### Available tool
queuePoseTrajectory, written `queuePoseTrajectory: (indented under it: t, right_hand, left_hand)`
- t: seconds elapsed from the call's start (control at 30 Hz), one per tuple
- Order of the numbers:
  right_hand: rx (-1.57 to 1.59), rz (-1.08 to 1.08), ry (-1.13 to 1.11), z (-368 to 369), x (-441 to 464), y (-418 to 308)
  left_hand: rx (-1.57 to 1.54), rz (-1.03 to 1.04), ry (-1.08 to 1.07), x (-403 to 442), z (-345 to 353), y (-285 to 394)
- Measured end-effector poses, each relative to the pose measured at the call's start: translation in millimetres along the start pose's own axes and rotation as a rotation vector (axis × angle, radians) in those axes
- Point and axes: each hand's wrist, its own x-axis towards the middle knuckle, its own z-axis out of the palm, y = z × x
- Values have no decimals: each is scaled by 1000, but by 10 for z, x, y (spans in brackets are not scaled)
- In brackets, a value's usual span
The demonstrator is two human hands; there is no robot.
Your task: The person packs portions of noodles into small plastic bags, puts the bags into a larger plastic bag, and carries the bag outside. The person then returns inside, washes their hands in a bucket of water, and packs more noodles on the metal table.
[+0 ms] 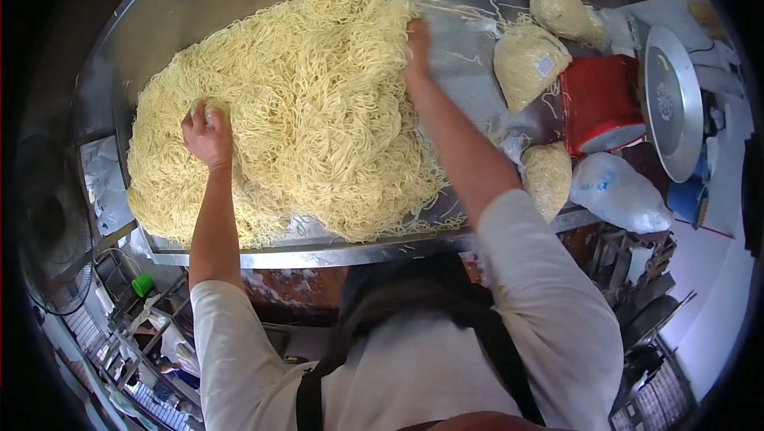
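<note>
A large heap of pale yellow noodles (318, 113) covers much of the metal table (461, 77). On the left part of the heap lies my left hand (208, 133), its fingers curled into the noodles. My right hand (416, 45) is at the heap's upper right edge, pressed against the noodles; its fingers are mostly hidden among them. Loose strands lie on the bare metal to the right of my right hand.
Bagged noodles (530, 65) stand at the right, near a red scale (601, 101) with a round metal pan (672, 105). A knotted plastic bag (621, 192) is at the lower right. A fan (56, 224) and shelving are at the left.
</note>
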Motion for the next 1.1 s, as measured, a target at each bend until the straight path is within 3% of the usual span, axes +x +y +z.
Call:
queuePoseTrajectory:
  t: [0.03, 0.07, 0.1, 0.17, 0.23, 0.27, 0.3, 0.33, 0.43, 0.47, 0.57, 0.73, 0.83, 0.87, 0.9, 0.93, 0.97, 1.0, 1.03, 1.1]
  right_hand:
    - [520, 232, -17, 523, -93, 159]
    - [214, 317, -111, 830, -269, -265]
    - [-42, 263, -334, 874, -240, -270]
    - [-538, -22, -728, 970, -186, -333]
    - [-934, 111, -969, 580, -72, -1105]
    - [-769, 320, -847, 352, -81, -1583]
    - [-673, 149, -833, -25, 154, -1207]
    - [-833, 67, -578, -345, 312, -1229]
    - [-876, -470, 53, -936, 998, -946]
    - [-1091, -544, 197, -883, 1002, -1036]
    - [-862, -612, -82, -225, 856, -653]
    - [-654, -119, -682, 1294, -122, -530]
    - [-723, 353, -927, 1009, -180, -1185]
    - [-1004, 395, -1064, 735, 11, -1104]
    - [-995, 332, -1069, 599, -17, -1281]
    - [-902, 251, -1007, 472, -240, -1516]
    - [-816, 193, -948, 324, -474, -1710]
    - [-764, 135, -907, 192, -691, -1782]
    - [-765, 54, -890, -12, -864, -1736]
    - [-977, -407, -833, -428, -1102, -857]
  left_hand:
    - [14, -8, -13, 2, 6, 4]
    - [26, -16, -23, -4, 2, 13]
    - [74, 5, 17, -1, 16, 42]
    - [44, 3, 40, 6, 79, 25]
    - [33, 3, 54, 45, 76, -3]
    - [35, 0, 56, 37, 64, 7]
    - [39, -4, 51, 13, 48, 8]
    - [26, 8, 60, 7, 49, 2]
    - [9, 29, 75, 18, 88, -16]
    - [10, 30, 74, 28, 83, -10]
    - [5, 40, 111, 13, 88, -5]
    - [-35, -9, 76, 80, 125, -18]
    - [-92, 52, 78, 93, 145, -66]
    - [-154, 66, 148, 96, 66, 68]
    - [-159, 24, 177, 86, 144, 24]
    - [-213, -39, 22, 83, 183, -69]
    - [-145, -31, 164, 12, 220, -20]
    - [-164, -81, 72, 34, 92, 12]
    - [-134, -105, 131, -18, 123, 19]
    - [-169, -100, 102, -20, -50, 10]
